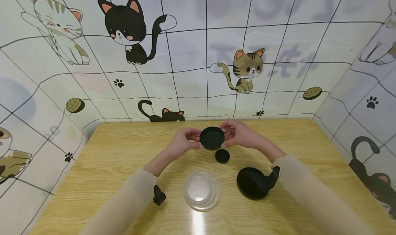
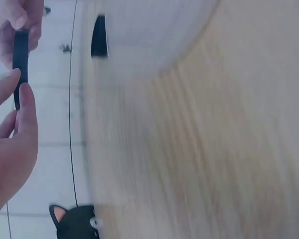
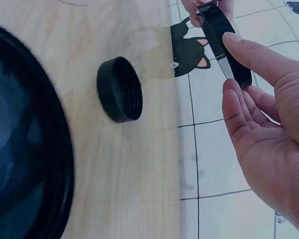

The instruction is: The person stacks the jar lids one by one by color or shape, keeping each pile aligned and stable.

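Observation:
Both hands hold a shallow round black lid [image 1: 211,138] just above the far part of the table, its hollow side facing the head camera. My left hand [image 1: 182,144] pinches its left edge between thumb and fingers. Its right edge is gripped the same way by my right hand [image 1: 242,135]. Edge-on, the thin rim of the lid [image 2: 21,55] shows in the left wrist view. Below it on the table lies a smaller black cap [image 1: 222,156], whose open hollow side [image 3: 127,89] appears in the right wrist view.
A clear round plastic piece [image 1: 201,190] lies at the table's front middle. Right of it is a larger black round dish or lid [image 1: 253,182], near the right sleeve. The wooden table [image 1: 123,152] meets a cat-print cloth wall [image 1: 191,84] behind and at both sides.

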Demonstrator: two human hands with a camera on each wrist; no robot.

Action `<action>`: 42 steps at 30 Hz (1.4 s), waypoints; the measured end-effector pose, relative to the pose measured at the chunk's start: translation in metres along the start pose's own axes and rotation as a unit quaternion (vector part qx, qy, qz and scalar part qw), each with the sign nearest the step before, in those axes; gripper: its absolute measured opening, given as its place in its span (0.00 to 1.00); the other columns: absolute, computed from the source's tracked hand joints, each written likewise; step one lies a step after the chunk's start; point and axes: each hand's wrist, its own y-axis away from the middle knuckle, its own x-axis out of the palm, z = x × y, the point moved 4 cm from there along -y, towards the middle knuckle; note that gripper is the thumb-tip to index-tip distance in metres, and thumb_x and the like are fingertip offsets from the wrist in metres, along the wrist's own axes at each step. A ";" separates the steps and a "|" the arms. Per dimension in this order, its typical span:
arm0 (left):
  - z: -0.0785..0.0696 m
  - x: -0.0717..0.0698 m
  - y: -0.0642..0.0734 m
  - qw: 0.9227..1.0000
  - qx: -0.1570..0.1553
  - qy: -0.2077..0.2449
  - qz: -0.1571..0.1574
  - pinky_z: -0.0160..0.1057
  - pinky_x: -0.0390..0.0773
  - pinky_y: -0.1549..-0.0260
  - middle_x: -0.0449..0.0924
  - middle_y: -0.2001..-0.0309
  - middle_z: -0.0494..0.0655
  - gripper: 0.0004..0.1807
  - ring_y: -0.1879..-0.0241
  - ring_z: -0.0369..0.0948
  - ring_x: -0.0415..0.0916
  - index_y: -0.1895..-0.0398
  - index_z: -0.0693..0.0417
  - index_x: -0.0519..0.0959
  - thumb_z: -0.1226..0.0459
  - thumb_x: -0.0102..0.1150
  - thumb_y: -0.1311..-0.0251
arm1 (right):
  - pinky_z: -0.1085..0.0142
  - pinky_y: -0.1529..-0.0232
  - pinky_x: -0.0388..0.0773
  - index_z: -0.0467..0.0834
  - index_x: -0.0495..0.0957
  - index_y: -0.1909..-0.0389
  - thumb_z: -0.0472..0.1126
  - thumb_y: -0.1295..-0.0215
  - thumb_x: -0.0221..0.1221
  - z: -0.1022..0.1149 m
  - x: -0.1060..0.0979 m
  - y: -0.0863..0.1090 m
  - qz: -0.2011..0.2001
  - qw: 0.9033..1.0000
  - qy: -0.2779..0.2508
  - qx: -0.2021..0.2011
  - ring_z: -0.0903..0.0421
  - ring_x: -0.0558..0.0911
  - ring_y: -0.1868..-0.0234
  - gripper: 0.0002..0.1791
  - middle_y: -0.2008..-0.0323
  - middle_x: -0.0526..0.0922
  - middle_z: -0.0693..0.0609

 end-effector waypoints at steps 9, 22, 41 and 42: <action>-0.012 0.034 0.015 1.000 0.007 0.004 0.008 0.34 0.79 0.62 0.82 0.54 0.52 0.29 0.55 0.43 0.79 0.40 0.64 0.79 0.74 0.75 0.49 | 0.64 0.61 0.80 0.31 0.71 0.39 0.34 0.48 0.77 -0.002 -0.005 0.046 -0.009 1.000 -0.001 -0.002 0.49 0.78 0.62 0.37 0.57 0.76 0.42; -0.020 0.081 0.030 0.999 0.021 -0.004 0.025 0.31 0.79 0.62 0.82 0.56 0.49 0.28 0.58 0.42 0.80 0.43 0.65 0.81 0.75 0.76 0.51 | 0.63 0.60 0.80 0.31 0.72 0.40 0.36 0.49 0.79 -0.015 -0.006 0.103 -0.036 0.999 0.000 0.012 0.49 0.79 0.63 0.38 0.59 0.77 0.43; -0.015 0.125 0.039 0.999 0.003 0.012 0.030 0.31 0.81 0.65 0.80 0.59 0.46 0.28 0.60 0.42 0.80 0.46 0.64 0.82 0.77 0.77 0.53 | 0.64 0.63 0.78 0.31 0.71 0.38 0.37 0.48 0.78 -0.033 -0.003 0.151 -0.046 0.998 -0.022 0.025 0.50 0.78 0.64 0.39 0.59 0.76 0.43; -0.014 0.127 0.040 1.000 0.001 0.007 0.030 0.31 0.81 0.65 0.80 0.58 0.45 0.28 0.60 0.41 0.80 0.46 0.63 0.82 0.76 0.78 0.53 | 0.64 0.63 0.78 0.31 0.71 0.38 0.37 0.47 0.78 -0.034 -0.003 0.152 -0.047 0.998 -0.021 0.025 0.51 0.77 0.64 0.39 0.59 0.76 0.43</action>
